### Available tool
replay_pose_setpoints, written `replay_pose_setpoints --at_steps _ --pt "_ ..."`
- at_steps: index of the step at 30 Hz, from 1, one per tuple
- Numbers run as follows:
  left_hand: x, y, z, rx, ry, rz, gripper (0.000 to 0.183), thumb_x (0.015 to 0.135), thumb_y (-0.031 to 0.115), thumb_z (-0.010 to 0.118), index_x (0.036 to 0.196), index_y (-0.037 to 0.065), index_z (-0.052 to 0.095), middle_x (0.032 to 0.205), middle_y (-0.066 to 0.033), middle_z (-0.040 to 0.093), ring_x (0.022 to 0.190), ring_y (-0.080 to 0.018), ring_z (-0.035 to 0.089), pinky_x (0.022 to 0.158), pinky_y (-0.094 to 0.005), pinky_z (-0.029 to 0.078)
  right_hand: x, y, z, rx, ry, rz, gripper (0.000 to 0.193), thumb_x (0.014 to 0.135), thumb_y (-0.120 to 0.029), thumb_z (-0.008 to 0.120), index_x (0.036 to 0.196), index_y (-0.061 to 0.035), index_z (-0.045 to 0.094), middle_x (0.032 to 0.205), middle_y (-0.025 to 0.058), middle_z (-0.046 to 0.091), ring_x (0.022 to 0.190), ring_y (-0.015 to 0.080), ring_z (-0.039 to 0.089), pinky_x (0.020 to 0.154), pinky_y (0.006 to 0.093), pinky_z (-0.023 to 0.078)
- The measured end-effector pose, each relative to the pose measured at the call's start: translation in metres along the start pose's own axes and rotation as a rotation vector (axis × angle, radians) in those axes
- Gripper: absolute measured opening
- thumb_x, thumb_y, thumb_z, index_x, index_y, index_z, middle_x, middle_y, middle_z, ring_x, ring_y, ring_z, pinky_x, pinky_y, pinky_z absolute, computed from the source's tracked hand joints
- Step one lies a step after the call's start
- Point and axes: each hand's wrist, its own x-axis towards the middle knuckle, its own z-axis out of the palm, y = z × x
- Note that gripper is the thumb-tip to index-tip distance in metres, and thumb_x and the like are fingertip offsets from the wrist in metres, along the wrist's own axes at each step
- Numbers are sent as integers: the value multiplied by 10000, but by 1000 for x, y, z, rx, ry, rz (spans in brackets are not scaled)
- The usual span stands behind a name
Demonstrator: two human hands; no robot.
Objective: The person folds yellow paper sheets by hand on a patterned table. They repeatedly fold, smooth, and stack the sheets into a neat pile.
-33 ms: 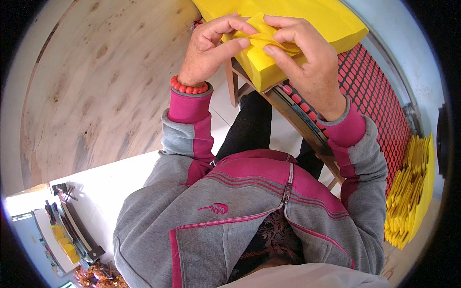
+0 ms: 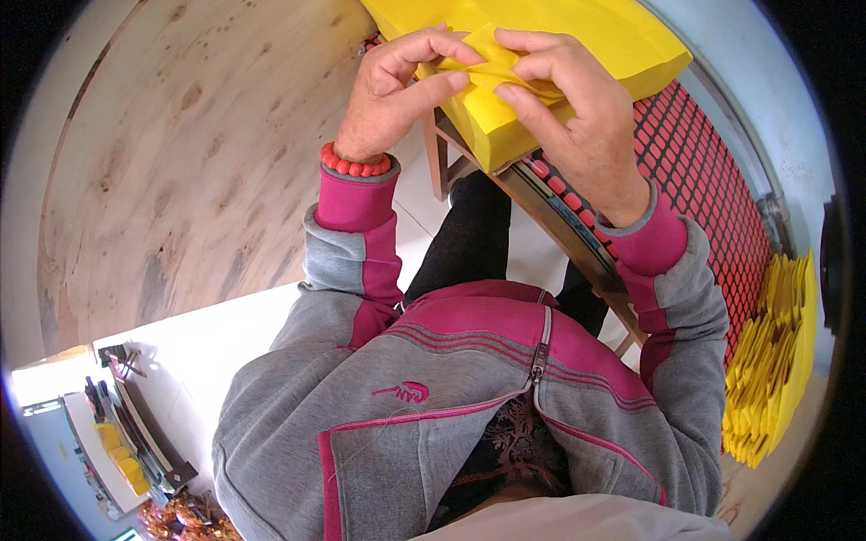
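A bright yellow piece that looks like a non-woven fabric bag lies at the top of the view, its near corner jutting out over the edge of a wooden frame. Thumb and forefinger of my left hand pinch a gathered fold of it from the left. My right hand grips the same crumpled folds from the right, with fingers curled over the fabric. The fingertips of both hands are a short way apart, and the folds between them partly hide what they hold. A red bead bracelet circles my left wrist.
A red-and-black patterned surface on a wooden frame runs down the right. Beside it stands a stack of folded yellow pieces. A large plywood board fills the left. Assorted items sit at the lower left.
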Motion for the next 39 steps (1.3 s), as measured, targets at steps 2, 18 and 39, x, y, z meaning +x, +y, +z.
replay_pose_setpoints --at_steps 2,18,39 --pt "-1 0 0 -10 11 -9 169 908 61 668 1072 39 703 1025 -7 675 980 -100 607 883 -252 479 -1 1 1 5 -4 1 176 821 -58 745 921 -21 605 1072 139 700 915 304 681 777 361 542" --pt "-3 -16 7 -22 229 -93 33 960 78 653 989 66 645 892 43 651 777 -41 556 707 -206 442 7 -6 -23 -57 185 -210 175 838 -58 740 950 38 646 953 180 685 820 268 686 729 312 536" --pt "9 -28 4 201 377 196 38 959 -12 628 987 -21 652 993 -87 704 915 -134 652 841 -259 508 -284 39 -15 -1163 -496 444 270 927 -261 674 1110 -62 664 1018 143 669 982 323 654 831 426 526"
